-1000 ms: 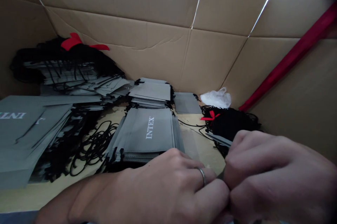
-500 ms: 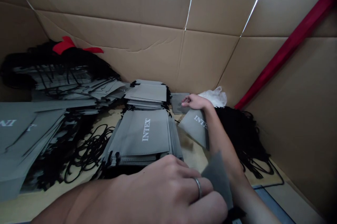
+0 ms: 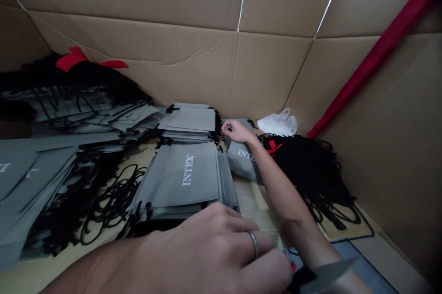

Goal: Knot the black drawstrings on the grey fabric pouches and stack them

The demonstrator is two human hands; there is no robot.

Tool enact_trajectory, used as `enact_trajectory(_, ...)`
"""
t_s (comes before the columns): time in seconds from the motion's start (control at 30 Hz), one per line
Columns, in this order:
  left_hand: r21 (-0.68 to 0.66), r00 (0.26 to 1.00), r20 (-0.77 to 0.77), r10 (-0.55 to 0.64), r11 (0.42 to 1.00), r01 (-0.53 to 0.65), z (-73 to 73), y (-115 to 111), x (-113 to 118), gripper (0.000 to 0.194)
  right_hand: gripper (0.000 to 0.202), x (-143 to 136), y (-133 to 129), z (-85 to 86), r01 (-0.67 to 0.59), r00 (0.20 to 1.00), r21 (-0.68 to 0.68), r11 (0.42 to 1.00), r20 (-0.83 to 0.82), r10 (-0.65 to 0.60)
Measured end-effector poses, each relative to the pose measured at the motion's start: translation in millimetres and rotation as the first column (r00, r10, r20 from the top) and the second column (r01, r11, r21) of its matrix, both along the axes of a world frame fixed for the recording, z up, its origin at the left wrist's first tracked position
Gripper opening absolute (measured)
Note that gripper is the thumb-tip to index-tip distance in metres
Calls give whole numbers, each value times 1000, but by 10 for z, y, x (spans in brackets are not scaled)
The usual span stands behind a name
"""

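My left hand [image 3: 214,250], with a ring on one finger, is large in the lower middle. Its fingers are curled; a grey piece with black and red parts [image 3: 328,275] shows just past the fingertips, and what they grip is hidden. Farther back, my right hand [image 3: 237,131] has its fingers bent together beside the rear stack of grey bags [image 3: 193,119]. Under its wrist lies a grey bag with white lettering [image 3: 241,160]. The nearer stack of grey INTEX bags [image 3: 188,174] stands in front of the rear one.
Piles of grey bags with black cords [image 3: 31,165] fill the left side. Loose black cord [image 3: 112,197] lies beside them. A black cord bundle [image 3: 307,165] and a clear plastic bag [image 3: 278,123] are at right. Cardboard walls [image 3: 145,41] surround the area; a red strap [image 3: 373,59] slants down the right.
My right hand has moved left, toward the rear stack. The lettered bag beneath its wrist has shifted left and lies flatter. The grey piece near my left hand has dropped lower and tilted.
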State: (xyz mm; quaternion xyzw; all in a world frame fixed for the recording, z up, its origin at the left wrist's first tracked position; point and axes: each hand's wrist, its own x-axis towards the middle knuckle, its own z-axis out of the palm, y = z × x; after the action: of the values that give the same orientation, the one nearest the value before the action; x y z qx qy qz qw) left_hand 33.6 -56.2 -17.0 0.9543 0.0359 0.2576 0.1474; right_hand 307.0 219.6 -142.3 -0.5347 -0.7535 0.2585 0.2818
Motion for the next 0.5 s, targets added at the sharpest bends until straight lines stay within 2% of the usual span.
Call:
enact_trajectory(0.13,19,1000,-7,3,1000,-3,-32,10,30,37,35,2,16,-39,-20,998,-47,999,-59,17)
enact_trajectory(0.27,7,1000,25,10,1000,-10,-49,1,46,37,36,-44,13,-84,-47,996,-82,996,-79,41)
enact_trajectory(0.5,15,1000,-3,21,1000,-21,-29,-7,24,38,33,8,23,-66,-31,995,-13,999,-90,30)
